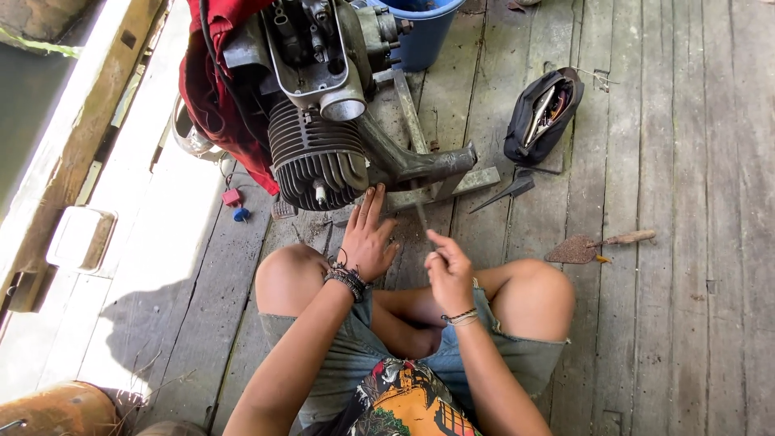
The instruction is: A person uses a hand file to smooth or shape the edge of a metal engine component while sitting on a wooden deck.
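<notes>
A black tool pouch [542,115] lies unzipped on the plank floor [678,202], metal tools showing inside; a blue bucket [425,32] stands at the top edge, contents hidden. A small engine [319,157] with a finned cylinder sits on a metal frame [428,173], a red cloth [218,89] draped over its left side. A rusty trowel [593,246] lies to the right, well apart. The left hand [367,238] is spread open, fingers reaching to the frame just below the cylinder. The right hand [448,270] is closed around a thin metal rod [421,216] that points up toward the frame.
</notes>
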